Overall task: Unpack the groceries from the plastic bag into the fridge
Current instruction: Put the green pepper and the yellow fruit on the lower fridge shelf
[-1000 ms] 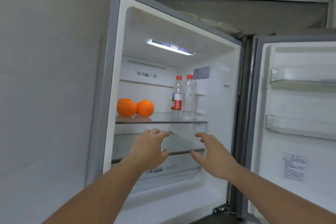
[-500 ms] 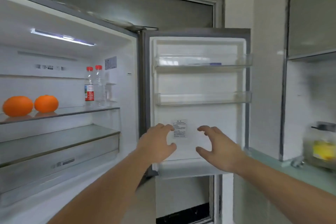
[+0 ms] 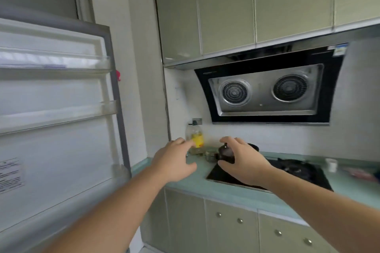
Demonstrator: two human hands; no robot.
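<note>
Above counter (image 3: 197,188) — both hands' grip loose, empty; fridge door (image 3: 57,129) ajar left, oil bottle (image 3: 195,136) behind.

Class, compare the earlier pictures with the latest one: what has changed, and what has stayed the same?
The view has swung right, from the fridge shelves with oranges and bottles, past the open fridge door, to the counter and stove. Nothing was taken or let go. The left hand and right hand stay raised, open, empty.
</note>
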